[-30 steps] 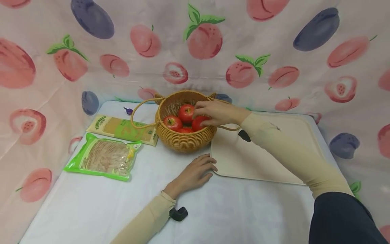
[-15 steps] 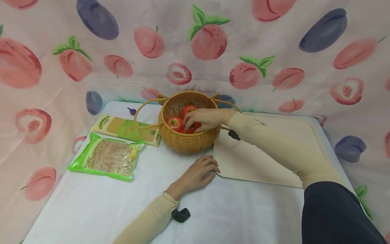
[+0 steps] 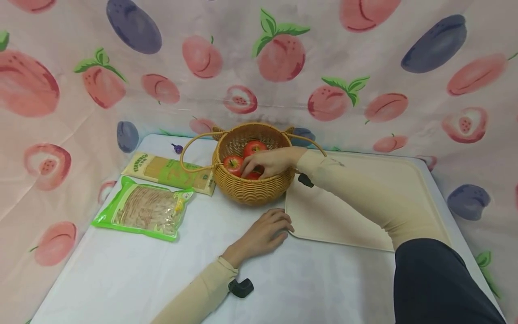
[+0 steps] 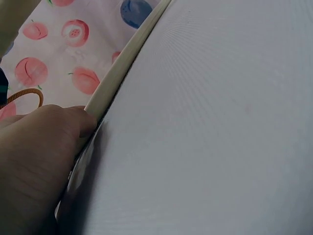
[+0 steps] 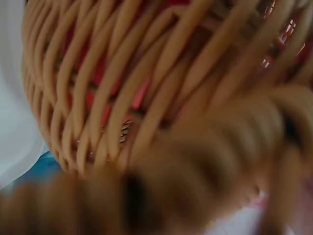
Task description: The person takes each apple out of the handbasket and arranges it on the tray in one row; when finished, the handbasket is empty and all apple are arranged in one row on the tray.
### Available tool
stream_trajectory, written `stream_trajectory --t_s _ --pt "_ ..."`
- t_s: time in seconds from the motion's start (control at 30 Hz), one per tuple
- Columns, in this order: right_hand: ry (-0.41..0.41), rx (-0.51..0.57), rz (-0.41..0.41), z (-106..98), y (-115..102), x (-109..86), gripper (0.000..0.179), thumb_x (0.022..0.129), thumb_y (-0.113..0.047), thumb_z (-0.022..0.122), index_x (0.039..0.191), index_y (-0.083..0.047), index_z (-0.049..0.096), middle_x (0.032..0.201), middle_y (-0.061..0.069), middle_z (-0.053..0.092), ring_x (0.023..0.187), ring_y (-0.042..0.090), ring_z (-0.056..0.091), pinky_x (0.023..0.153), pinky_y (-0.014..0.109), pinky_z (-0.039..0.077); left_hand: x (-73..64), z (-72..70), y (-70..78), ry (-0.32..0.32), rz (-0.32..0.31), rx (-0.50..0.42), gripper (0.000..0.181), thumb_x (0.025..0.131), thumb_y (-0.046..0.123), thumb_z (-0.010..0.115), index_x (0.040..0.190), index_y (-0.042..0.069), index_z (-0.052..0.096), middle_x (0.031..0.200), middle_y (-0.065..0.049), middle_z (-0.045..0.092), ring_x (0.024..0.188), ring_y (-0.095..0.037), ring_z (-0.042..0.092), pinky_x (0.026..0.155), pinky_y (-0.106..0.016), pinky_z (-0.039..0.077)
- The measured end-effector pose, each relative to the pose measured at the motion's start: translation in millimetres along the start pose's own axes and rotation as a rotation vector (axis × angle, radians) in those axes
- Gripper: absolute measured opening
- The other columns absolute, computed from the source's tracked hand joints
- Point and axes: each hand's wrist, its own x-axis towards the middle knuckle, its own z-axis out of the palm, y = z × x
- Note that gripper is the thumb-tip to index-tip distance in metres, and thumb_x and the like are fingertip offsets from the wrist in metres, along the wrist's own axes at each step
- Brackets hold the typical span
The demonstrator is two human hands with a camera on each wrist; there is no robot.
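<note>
Several red apples [image 3: 232, 164] lie in a round wicker basket [image 3: 255, 192]. My right hand [image 3: 272, 161] reaches over the basket's right rim, its fingers curled down around an apple [image 3: 253, 176] near the front. The palm hides part of the fruit. In the right wrist view, the basket's weave [image 5: 93, 73] fills most of the picture, with red showing through the gaps. Lower down, my left hand [image 3: 261, 236] rests on the table with relaxed fingers touching the near left corner of a cream tray [image 3: 344, 216]. The left wrist view shows a fingertip against the tray's edge [image 4: 115, 81].
Left of the basket lie a flat pack of noodles [image 3: 170, 172] and a green-edged clear bag [image 3: 145, 208] with brown contents. A small purple item [image 3: 176, 148] sits behind them. The basket's looped handles [image 3: 187, 153] stick out sideways. Fruit-print cloth [image 3: 243, 54] hangs behind the table.
My right hand has moved left and deeper into the basket, its fingers now lower among the apples. The left hand stays at the tray corner. The whole head view has shifted slightly.
</note>
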Motion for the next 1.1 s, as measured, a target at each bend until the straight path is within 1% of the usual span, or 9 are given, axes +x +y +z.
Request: stream_trajectory --t_s 0.1,0.3,0.47,0.57,0.63,0.7,0.83,1.0,1.1 --pt "-0.025 0.044 0.024 0 0 4.1 0.049 0.085 0.003 0.052 0.129 -0.019 0.058 0.147 0.004 0.038 0.139 0.023 0.031 0.108 0.040 0.041 -0.6 0.0 -0.8 -0.001 0.002 -0.005 0.016 0.093 0.021 0.058 0.107 0.026 0.063 0.121 0.009 0.054 0.132 -0.016 0.038 0.116 -0.033 0.030" --pt "-0.032 0.011 0.004 3 4 10.3 0.049 0.086 0.004 0.048 0.131 -0.015 0.057 0.146 0.007 0.039 0.139 0.024 0.031 0.113 0.039 0.035 -0.2 0.8 -0.8 0.005 0.011 -0.001 0.016 0.093 0.022 0.059 0.107 0.026 0.063 0.122 0.008 0.054 0.132 -0.016 0.038 0.116 -0.033 0.030" --pt "-0.043 -0.017 -0.058 8 9 19.3 0.049 0.085 0.005 0.049 0.127 -0.018 0.060 0.143 0.007 0.042 0.137 0.022 0.033 0.114 0.039 0.033 -1.2 1.3 -0.2 0.005 0.011 -0.006 0.016 0.093 0.020 0.058 0.108 0.025 0.063 0.122 0.008 0.054 0.133 -0.017 0.038 0.116 -0.033 0.030" --pt "-0.053 -0.029 -0.090 9 10 23.4 0.045 0.088 0.001 0.052 0.127 -0.019 0.060 0.143 0.007 0.043 0.136 0.022 0.034 0.114 0.039 0.032 -1.8 1.1 -0.1 0.010 0.016 -0.001 0.017 0.093 0.020 0.058 0.108 0.025 0.063 0.122 0.008 0.054 0.132 -0.017 0.038 0.115 -0.033 0.030" --pt "-0.065 -0.030 -0.081 9 10 25.0 0.042 0.090 -0.002 0.052 0.128 -0.019 0.059 0.144 0.006 0.042 0.138 0.021 0.033 0.116 0.039 0.029 -1.9 1.0 -0.2 0.010 0.017 0.002 0.017 0.093 0.021 0.058 0.108 0.026 0.063 0.122 0.008 0.053 0.132 -0.016 0.038 0.115 -0.033 0.031" --pt "-0.076 -0.037 -0.074 10 9 26.5 0.037 0.093 -0.010 0.053 0.129 -0.019 0.058 0.145 0.004 0.041 0.138 0.019 0.033 0.117 0.038 0.028 -1.8 0.9 -0.1 0.008 0.013 -0.001 0.017 0.093 0.021 0.058 0.108 0.026 0.063 0.122 0.008 0.053 0.132 -0.016 0.038 0.115 -0.033 0.031" --pt "-0.105 -0.032 -0.045 12 8 28.9 0.037 0.096 -0.020 0.052 0.133 -0.017 0.054 0.148 0.004 0.038 0.140 0.019 0.030 0.119 0.036 0.025 -1.8 0.8 0.5 0.004 0.006 -0.011 0.016 0.093 0.020 0.059 0.108 0.025 0.063 0.122 0.008 0.054 0.132 -0.016 0.038 0.115 -0.034 0.031" --pt "-0.133 -0.035 0.016 14 6 29.0 0.043 0.098 -0.023 0.049 0.140 -0.014 0.045 0.154 0.008 0.028 0.146 0.024 0.019 0.121 0.039 0.019 -1.5 0.7 1.1 -0.001 0.004 -0.015 0.016 0.093 0.021 0.059 0.108 0.025 0.063 0.123 0.007 0.054 0.133 -0.016 0.037 0.115 -0.034 0.030" --pt "-0.141 -0.043 0.031 15 6 28.9 0.045 0.099 -0.022 0.045 0.143 -0.012 0.040 0.156 0.008 0.023 0.147 0.024 0.014 0.122 0.039 0.016 -1.8 0.9 0.8 -0.003 0.003 -0.008 0.017 0.093 0.021 0.058 0.108 0.025 0.063 0.124 0.007 0.053 0.133 -0.016 0.037 0.115 -0.034 0.030"
